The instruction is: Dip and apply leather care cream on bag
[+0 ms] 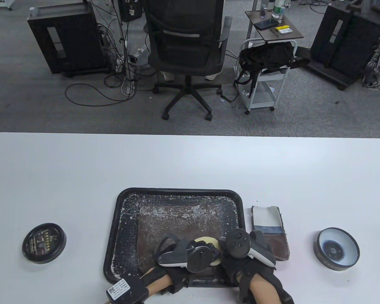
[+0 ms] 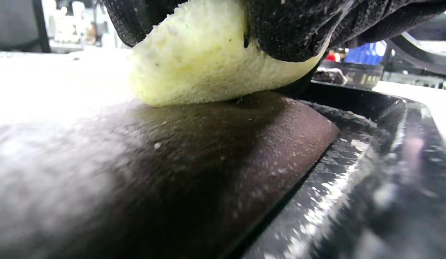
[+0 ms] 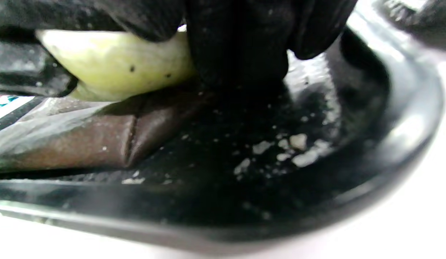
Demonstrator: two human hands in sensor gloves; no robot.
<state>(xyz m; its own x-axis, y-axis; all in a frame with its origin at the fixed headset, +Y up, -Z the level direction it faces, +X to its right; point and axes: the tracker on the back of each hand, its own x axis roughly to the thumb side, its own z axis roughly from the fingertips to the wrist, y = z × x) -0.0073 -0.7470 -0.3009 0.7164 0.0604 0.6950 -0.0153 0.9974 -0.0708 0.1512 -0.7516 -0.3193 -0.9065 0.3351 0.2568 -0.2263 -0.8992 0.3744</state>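
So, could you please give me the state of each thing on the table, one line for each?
Sponge: gripped by left hand, pressed on the bag.
Bag: flat in tray, cream-speckled.
Tray: on table, crusted with white residue.
Cream tin: open, right of tray.
Lid: off, left of tray.
Right hand: fingers down at tray's right end.
Cloth: flat beside tray.

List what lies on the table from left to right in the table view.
Cream tin lid → black tray holding the brown leather bag, with both hands and the yellow sponge over it → cloth swatch → open cream tin.
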